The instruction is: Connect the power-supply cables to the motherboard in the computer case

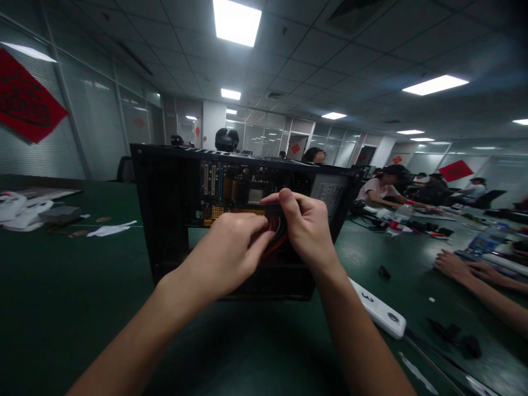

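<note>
An open black computer case [167,220] stands upright before me. Inside it sits a motherboard [236,190] with expansion slots, and at the right a boxy unit with a pale label [328,187], likely the power supply. My left hand [231,239] is closed, thumb and fingers pinched on a looped bundle of red, orange and dark cables [277,231] in front of the board. My right hand [305,220] curls around the same cables from the right, its index finger reaching across their top. The fingers hide most of the bundle and its ends.
On the green table [74,286], a white power strip [377,308] lies right of the case, near small black parts [456,335]. Another person's hands [457,267] rest farther right. A bottle [400,219] stands behind; white items [27,212] and a paper scrap [109,229] lie left.
</note>
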Demonstrator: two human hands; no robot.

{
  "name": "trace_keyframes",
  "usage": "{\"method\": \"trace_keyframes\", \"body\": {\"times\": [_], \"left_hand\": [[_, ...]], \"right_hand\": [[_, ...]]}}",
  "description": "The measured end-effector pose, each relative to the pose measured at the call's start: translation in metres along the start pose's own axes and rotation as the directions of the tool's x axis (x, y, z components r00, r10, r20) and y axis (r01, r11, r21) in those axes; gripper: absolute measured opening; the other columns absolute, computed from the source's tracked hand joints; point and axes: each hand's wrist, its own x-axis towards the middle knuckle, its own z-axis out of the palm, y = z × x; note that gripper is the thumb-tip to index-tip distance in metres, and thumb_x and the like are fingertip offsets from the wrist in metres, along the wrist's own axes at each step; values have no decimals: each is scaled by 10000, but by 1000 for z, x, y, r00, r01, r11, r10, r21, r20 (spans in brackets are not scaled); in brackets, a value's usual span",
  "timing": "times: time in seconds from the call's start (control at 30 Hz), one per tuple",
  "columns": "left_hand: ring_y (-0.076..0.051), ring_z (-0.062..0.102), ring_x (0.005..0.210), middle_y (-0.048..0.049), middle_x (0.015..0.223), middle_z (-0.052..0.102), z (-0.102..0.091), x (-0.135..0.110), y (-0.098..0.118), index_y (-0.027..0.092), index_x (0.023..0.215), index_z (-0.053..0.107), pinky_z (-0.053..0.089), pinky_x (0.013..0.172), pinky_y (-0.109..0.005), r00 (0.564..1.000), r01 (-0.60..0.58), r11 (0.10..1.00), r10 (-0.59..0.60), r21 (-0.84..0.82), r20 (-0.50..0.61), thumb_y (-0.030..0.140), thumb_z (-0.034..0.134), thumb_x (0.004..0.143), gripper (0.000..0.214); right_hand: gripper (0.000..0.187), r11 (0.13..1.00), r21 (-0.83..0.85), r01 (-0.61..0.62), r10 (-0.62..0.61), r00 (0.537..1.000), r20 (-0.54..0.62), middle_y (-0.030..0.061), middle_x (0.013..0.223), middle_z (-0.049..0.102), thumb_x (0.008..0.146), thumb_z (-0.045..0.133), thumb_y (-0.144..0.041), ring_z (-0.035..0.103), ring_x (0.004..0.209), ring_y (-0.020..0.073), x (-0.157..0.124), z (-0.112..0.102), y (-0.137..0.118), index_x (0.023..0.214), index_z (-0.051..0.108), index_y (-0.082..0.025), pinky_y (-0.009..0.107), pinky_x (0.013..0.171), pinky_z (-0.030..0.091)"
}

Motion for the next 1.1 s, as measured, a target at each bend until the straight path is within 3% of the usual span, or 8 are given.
{"method": "trace_keyframes", "body": {"times": [0.4, 0.73, 0.97, 1.1], "left_hand": [[-123, 555, 632, -29, 735, 648, 5, 2, 2, 151, 728, 606, 366, 613, -262, 999, 21, 1000, -22, -14, -24, 225, 446, 974, 303], [-102, 520, 657, 6, 703, 598, -6, 5, -16, 146, 695, 589, 367, 661, -233, 997, -55, 986, 63, -154, 44, 281, 468, 974, 333], [-98, 441, 615, 21, 648, 491, -11, 5, -28, 144, 659, 533, 360, 594, -218, 981, 86, 922, -12, -378, 193, 379, 451, 969, 398], [-100, 447, 629, 13, 655, 504, -7, 6, -33, 129, 682, 586, 370, 586, -209, 983, 136, 880, -61, -454, 176, 402, 513, 938, 381]], "right_hand": [[597, 999, 14, -40, 40, 999, 18, 49, 743, 699, 857, 495, -710, 641, 711, 176, 2, 0, 4, 779, 762, -181, 261, 639, 478], [603, 991, 101, -87, 75, 990, 118, 45, 754, 698, 832, 513, -730, 639, 686, 168, 2, -2, 4, 797, 761, -181, 251, 604, 484], [550, 994, 101, -49, 37, 992, 121, 47, 801, 719, 869, 514, -677, 660, 732, 173, -1, 2, 4, 806, 764, -192, 260, 660, 505], [506, 998, 61, -12, 5, 995, 103, 43, 797, 723, 904, 513, -620, 659, 727, 164, -1, 3, 5, 825, 767, -190, 255, 664, 500]]}}
